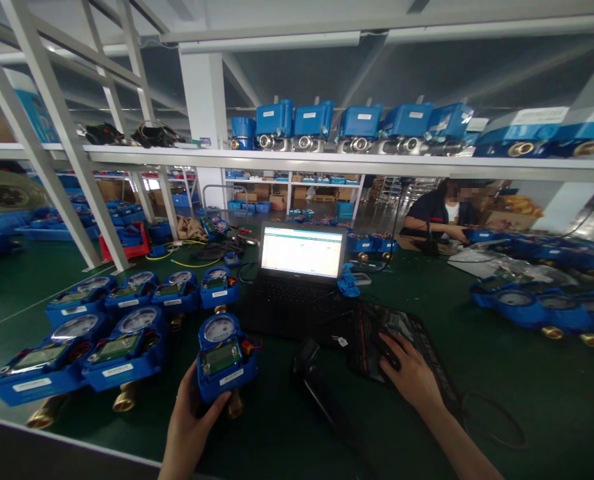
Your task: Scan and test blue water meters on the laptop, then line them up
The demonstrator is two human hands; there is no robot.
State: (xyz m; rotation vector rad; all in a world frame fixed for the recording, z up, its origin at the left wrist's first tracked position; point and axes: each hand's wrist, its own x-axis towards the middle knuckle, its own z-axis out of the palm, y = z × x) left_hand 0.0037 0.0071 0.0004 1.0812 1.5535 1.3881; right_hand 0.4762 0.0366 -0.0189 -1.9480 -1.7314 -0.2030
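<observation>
My left hand (191, 417) grips the lower left side of a blue water meter (228, 363) with a round dial, an exposed green circuit board and a brass pipe end. My right hand (411, 373) is closed over a black computer mouse (389, 351) on a dark patterned mouse pad (427, 347). Between my hands a black handheld scanner (321, 393) lies on the green table. Behind it stands an open laptop (297, 303) with a lit screen showing a pale page, its text too small to read.
Several similar blue meters (121, 357) stand in rows at left, and more meters (551, 310) at right. A white shelf (327, 159) carrying blue units crosses above the table. Beyond the right side sits a co-worker (427, 213). A cable (501, 440) loops near my right arm.
</observation>
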